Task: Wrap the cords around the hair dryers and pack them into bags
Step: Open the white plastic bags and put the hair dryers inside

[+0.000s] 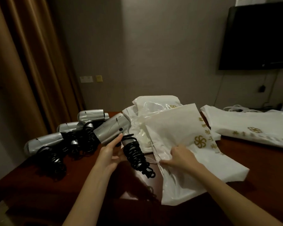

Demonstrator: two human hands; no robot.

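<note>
From the head view I see the left hand (112, 152) with its grip curled round a silver hair dryer (112, 128), coiled black cord (136, 158) wound on the handle, held just above the dark worktop (260, 160). The right hand (180, 156) pinches the edge of a white bag (175, 128) just beside it. Three more dryers (67, 128) lie at the left, more bags (252, 124) far right.

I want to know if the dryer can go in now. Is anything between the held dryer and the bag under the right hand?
No object lies between the dryer in the left hand and the bag. But the bag's mouth looks flat under the right hand, so it likely needs opening first.
</note>
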